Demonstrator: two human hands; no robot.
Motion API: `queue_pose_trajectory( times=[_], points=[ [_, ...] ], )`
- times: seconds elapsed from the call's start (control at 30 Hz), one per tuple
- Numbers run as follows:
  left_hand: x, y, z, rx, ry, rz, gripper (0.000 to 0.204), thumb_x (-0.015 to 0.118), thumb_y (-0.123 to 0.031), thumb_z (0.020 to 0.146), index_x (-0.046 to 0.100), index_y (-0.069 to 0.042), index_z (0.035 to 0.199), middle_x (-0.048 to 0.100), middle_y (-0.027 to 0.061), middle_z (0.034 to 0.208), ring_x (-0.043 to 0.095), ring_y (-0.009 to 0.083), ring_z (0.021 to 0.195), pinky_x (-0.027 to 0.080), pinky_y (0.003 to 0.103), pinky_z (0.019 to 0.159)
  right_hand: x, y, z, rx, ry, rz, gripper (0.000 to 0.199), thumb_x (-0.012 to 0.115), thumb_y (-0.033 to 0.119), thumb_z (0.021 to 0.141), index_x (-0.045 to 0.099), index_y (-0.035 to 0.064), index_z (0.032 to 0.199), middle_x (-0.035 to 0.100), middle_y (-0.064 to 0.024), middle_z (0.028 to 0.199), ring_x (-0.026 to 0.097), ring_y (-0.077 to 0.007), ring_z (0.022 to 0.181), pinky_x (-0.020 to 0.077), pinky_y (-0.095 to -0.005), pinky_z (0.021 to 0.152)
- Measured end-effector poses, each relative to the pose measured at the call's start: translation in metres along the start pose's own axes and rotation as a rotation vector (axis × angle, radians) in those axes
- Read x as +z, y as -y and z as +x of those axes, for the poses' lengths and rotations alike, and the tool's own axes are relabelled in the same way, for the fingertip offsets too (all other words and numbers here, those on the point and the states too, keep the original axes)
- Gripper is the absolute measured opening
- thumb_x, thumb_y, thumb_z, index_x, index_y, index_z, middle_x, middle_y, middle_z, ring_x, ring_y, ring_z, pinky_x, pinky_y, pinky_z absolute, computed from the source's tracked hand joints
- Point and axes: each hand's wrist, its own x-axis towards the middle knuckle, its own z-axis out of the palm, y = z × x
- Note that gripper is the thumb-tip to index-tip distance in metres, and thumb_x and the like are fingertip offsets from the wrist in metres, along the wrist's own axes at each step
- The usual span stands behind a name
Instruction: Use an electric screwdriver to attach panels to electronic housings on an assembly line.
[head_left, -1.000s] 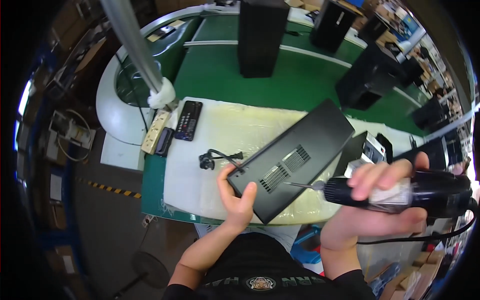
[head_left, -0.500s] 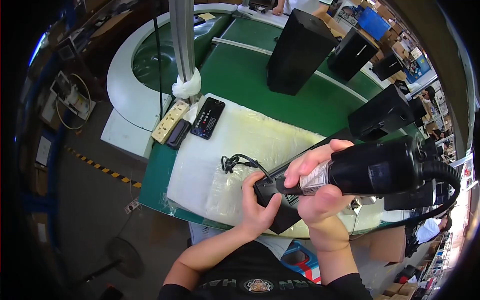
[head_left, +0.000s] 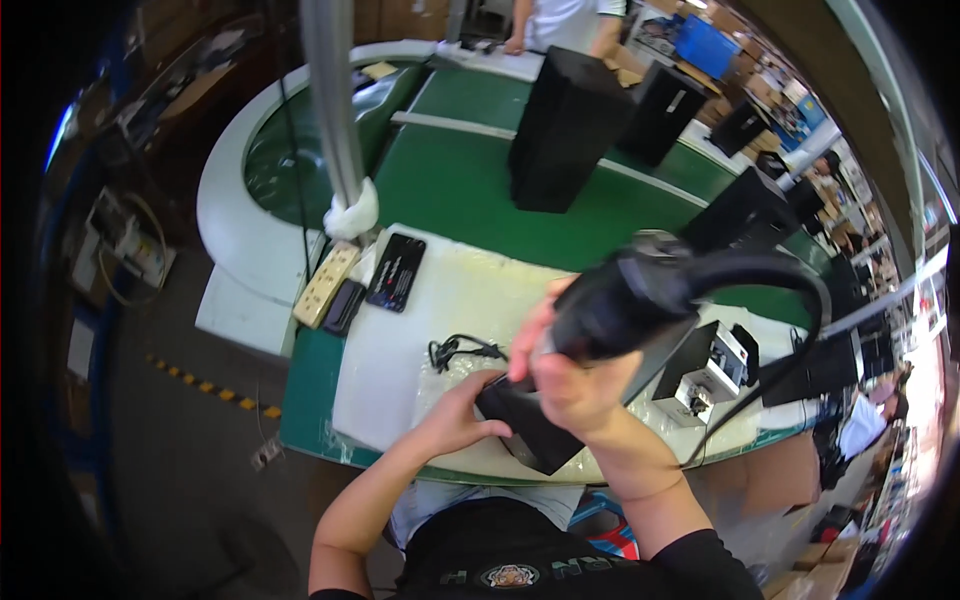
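Fingers (head_left: 560, 385) around black power screwdriver (head_left: 620, 300)

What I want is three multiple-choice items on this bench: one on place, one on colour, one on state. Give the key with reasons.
1. The left hand rests: A on the black panel; B on the floor; C on a chair.
2. The conveyor belt is: A red; B green; C yellow.
3. The right hand is: A empty; B gripping a black power screwdriver; C flat on the belt.

A, its fingers curl over the panel's near corner. B, green shows around the black boxes. B, the fingers wrap the tool's body.
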Motion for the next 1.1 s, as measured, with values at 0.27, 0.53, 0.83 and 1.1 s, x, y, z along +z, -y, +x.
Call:
queue_pose_trajectory(
  times=[0.27, 0.53, 0.83, 1.1],
  points=[
    [0.016, -0.004, 0.043, -0.092, 0.036, 0.115, 0.088, 0.086, -0.026, 0.060, 0.042, -0.002, 0.133, 0.061, 0.0183, 0.116, 0.059, 0.0291, 0.109, 0.045, 0.035, 0.092, -0.069, 0.085, 0.012, -0.415, -0.237, 0.368, 0.069, 0.047, 0.051, 0.092, 0.028, -0.0024, 0.133, 0.048, -0.0046, 0.071, 0.050, -0.0135, 0.043, 0.0449, -0.0288, 0.040],
    [0.082, -0.022, 0.165, -0.251, -0.047, -0.298, 0.047, 0.070, -0.029, 0.082, 0.056, 0.007, 0.109, 0.064, 0.0125, 0.101, 0.062, 0.0182, 0.088, 0.051, 0.033, 0.076, -0.177, 0.126, -0.066, -0.819, -0.586, 0.415, 0.058, 0.041, 0.043, 0.096, 0.033, -0.0046, 0.128, 0.042, -0.0037, 0.072, 0.042, -0.0115, 0.040, 0.0413, -0.0292, 0.039],
    [0.156, -0.132, 0.346, -0.448, -0.148, -1.050, 0.071, 0.046, -0.052, 0.092, 0.033, 0.002, 0.136, 0.039, 0.0225, 0.137, 0.049, 0.0476, 0.115, 0.038, 0.061, 0.096, -0.229, 0.076, -0.086, -0.860, -0.698, 0.447, 0.062, 0.038, 0.048, 0.096, 0.034, -0.0028, 0.131, 0.044, -0.0057, 0.074, 0.043, -0.0139, 0.041, 0.0387, -0.0294, 0.038],
    [0.173, -0.185, 0.467, -0.589, -0.269, -0.931, 0.064, 0.044, -0.047, 0.094, 0.032, 0.001, 0.134, 0.034, 0.0203, 0.142, 0.047, 0.0573, 0.110, 0.039, 0.064, 0.091, -0.250, 0.053, -0.067, -0.688, -1.141, 0.367, 0.057, 0.033, 0.047, 0.097, 0.036, 0.0003, 0.130, 0.040, -0.0032, 0.071, 0.038, -0.0105, 0.038, 0.0352, -0.0235, 0.035]
  ],
)
